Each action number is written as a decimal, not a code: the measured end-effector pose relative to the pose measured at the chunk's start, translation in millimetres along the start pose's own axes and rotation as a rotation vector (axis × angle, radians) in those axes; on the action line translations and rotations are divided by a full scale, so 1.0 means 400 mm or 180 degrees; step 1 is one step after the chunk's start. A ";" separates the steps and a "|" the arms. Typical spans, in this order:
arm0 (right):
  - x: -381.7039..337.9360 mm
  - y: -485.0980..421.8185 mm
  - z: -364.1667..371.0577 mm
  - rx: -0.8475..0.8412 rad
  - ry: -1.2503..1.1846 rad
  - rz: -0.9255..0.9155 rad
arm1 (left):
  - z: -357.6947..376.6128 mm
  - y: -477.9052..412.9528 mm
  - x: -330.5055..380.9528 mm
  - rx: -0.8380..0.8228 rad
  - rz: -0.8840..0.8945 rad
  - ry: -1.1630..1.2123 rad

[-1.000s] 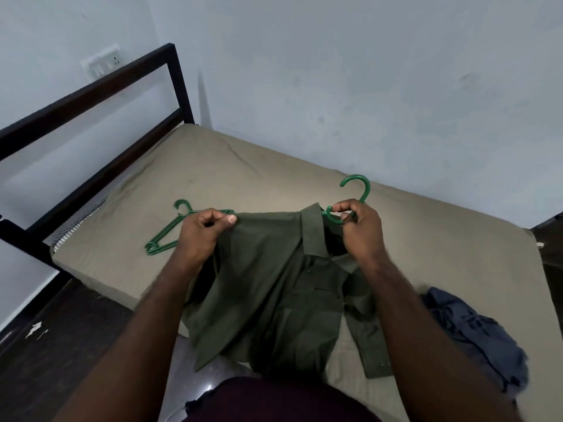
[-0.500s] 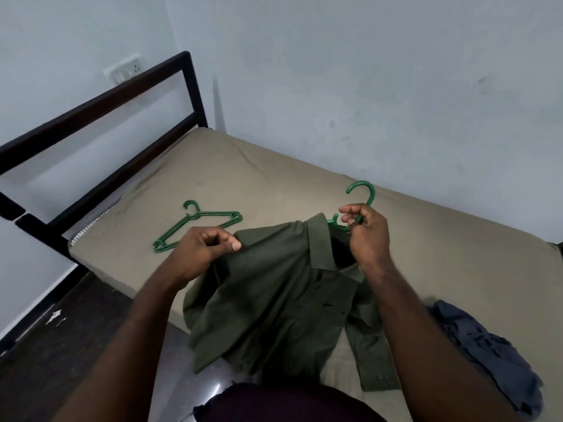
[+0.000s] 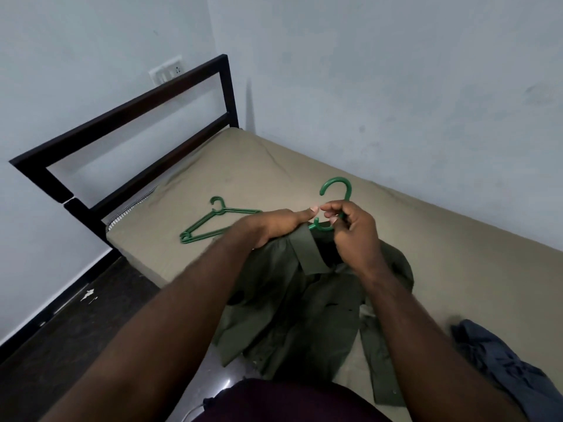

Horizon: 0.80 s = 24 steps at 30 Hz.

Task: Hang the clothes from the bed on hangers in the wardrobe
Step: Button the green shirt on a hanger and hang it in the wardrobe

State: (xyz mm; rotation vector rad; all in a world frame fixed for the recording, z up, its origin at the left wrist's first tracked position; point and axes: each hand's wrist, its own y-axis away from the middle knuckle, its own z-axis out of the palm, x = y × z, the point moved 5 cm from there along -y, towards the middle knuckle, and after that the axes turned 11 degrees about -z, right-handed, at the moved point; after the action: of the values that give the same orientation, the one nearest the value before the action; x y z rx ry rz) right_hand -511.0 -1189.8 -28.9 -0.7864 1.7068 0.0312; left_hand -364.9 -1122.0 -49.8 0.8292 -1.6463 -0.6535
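Mattress [image 3: 441, 248] bears rumpled olive shirt [image 3: 292, 315] with green hanger [image 3: 336, 179].

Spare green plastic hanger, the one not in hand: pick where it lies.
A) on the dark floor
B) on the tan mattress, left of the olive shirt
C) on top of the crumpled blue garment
B: the spare green plastic hanger lies flat on the tan mattress, left of the olive shirt.

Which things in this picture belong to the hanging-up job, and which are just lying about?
Job: olive shirt; green hanger gripped by right hand; left hand on shirt; spare hangers; blue garment; bed.
Lying about: wall socket; white scraps on floor.
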 end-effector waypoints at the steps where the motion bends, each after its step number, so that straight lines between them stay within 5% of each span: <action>1: -0.001 0.003 0.004 -0.0027 0.0043 -0.0031 | 0.007 -0.009 0.003 0.0006 0.0053 0.0052; 8: 0.015 -0.008 -0.022 0.0145 0.0222 0.0128 | 0.014 0.043 0.055 0.1207 0.1924 -0.0888; 13: 0.005 -0.017 -0.013 0.0342 0.0145 0.0254 | 0.016 0.059 0.034 0.0986 0.1988 -0.1249; 17: -0.034 -0.049 -0.034 0.0300 0.0063 0.0009 | 0.010 0.058 0.046 0.1666 0.2079 -0.1593; 21: -0.044 -0.076 -0.148 0.0937 -0.0109 -0.0151 | -0.029 0.069 0.053 0.2155 0.2202 -0.1332; 24: 0.041 -0.067 -0.202 0.0377 0.0185 0.0262 | -0.065 0.089 0.061 0.2181 0.2337 -0.1341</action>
State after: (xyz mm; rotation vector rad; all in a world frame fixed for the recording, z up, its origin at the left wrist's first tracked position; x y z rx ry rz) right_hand -567.5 -1252.1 -8.4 -0.6347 1.7784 -0.0362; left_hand -349.2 -1120.1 -1.8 0.4823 -2.4237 0.3025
